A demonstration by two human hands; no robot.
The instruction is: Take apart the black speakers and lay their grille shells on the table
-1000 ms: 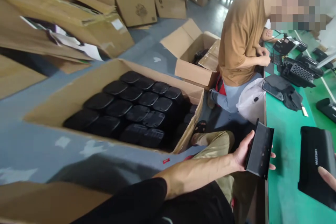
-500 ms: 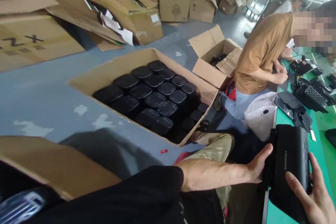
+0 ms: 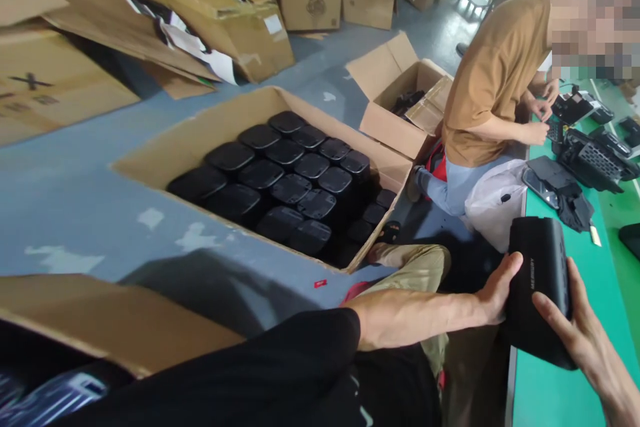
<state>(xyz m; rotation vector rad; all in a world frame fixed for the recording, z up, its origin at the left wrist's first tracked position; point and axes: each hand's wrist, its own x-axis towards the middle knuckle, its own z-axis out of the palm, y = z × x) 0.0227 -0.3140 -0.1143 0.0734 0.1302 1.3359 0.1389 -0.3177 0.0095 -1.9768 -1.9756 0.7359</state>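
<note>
Both my hands hold a black plastic device shell (image 3: pixel 543 273) with small white lettering, at the near left edge of the green table (image 3: pixel 550 393). My left hand (image 3: pixel 495 290) grips its left side with the thumb on top. My right hand (image 3: pixel 570 330) wraps its fingers over the right side. A large open cardboard box (image 3: pixel 165 147) on the grey floor to my left is filled with several rows of similar black shells (image 3: pixel 280 177).
A person in a brown shirt (image 3: pixel 490 73) sits ahead at the same table, hands on black parts (image 3: pixel 590 160). A white plastic bag (image 3: pixel 493 203) hangs by the table edge. A smaller open box (image 3: pixel 395 127) and piled empty cartons (image 3: pixel 200 13) crowd the floor. Another carton (image 3: pixel 100 320) is near my left arm.
A second ago my left hand held a flat black panel apart from the shell in my right hand. Now both hands close on the one shell, which has tilted and shifted slightly left.
</note>
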